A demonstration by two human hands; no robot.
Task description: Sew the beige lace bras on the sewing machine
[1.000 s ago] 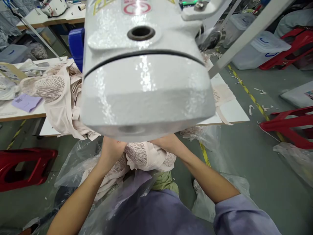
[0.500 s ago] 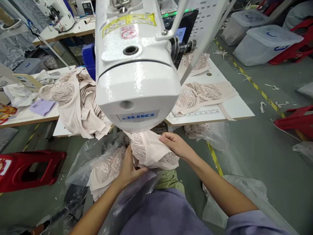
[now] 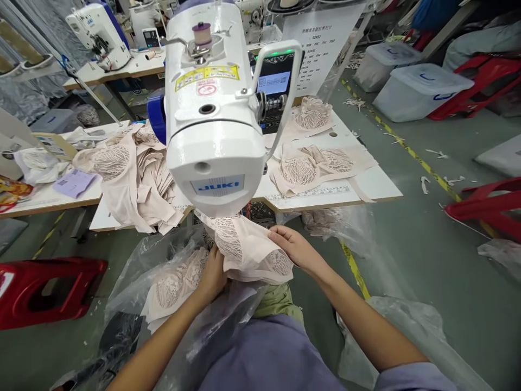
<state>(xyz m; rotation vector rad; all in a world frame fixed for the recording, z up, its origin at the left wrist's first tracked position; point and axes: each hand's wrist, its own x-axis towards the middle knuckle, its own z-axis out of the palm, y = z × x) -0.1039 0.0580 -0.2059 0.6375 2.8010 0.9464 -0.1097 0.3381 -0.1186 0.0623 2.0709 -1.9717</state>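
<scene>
A pale beige lace bra (image 3: 250, 244) lies under the head of a white sewing machine (image 3: 215, 152), its near part hanging over my lap. My right hand (image 3: 295, 247) pinches the bra's right edge between thumb and fingers. At the bra's left side, my left hand (image 3: 214, 274) is tucked beneath the fabric; its fingertips are hidden, though it appears to grip the cloth. Another beige lace bra (image 3: 175, 288) rests on clear plastic just left of that hand. The needle area is out of sight behind the machine head.
A heap of beige bras (image 3: 134, 179) covers the table left of the machine. On the right tabletop lie a bra (image 3: 317, 165) and a printed ruler (image 3: 313, 193). A lit control screen (image 3: 274, 84) stands behind. Red stools (image 3: 52, 288) and plastic bins (image 3: 421, 89) stand on the floor.
My view has tilted up, showing more of the machine top and the screen. My left hand has slid further under the bra, its thumb no longer showing. The right hand keeps its pinch.
</scene>
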